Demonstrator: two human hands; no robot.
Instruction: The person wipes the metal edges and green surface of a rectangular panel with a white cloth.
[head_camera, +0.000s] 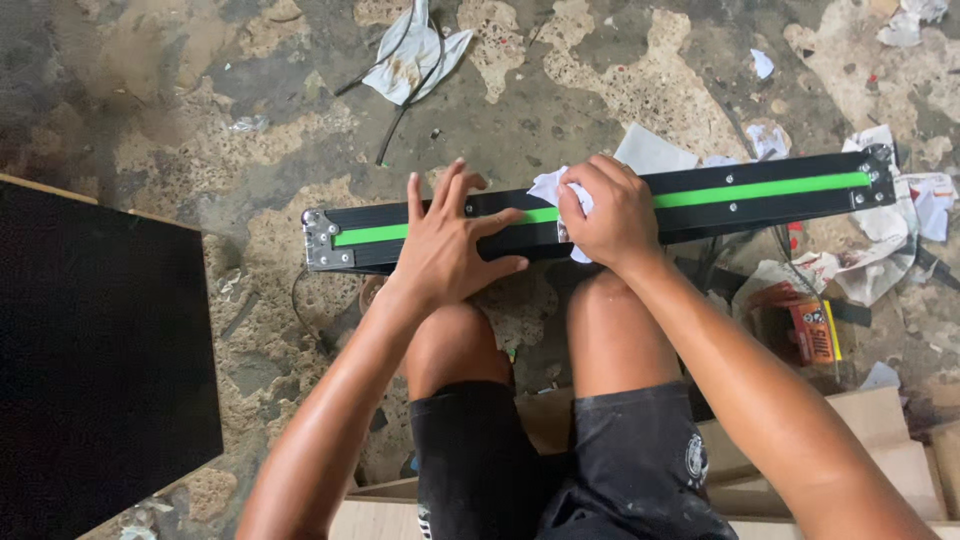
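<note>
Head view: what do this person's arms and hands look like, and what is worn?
Both arms are bare to past the elbow, with no sleeves, gloves, watch or rings showing. The left hand and right hand are bare. Black shorts carry a small white round print.

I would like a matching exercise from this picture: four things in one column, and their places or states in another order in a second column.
1. left hand
2. right hand
3. green stripe
4. black board

a. lying along the long black bar
b. pressing a white cloth
c. at the left edge, on the floor
d. flat on the bar, fingers spread

Pairs: 1-d, 2-b, 3-a, 4-c
</note>
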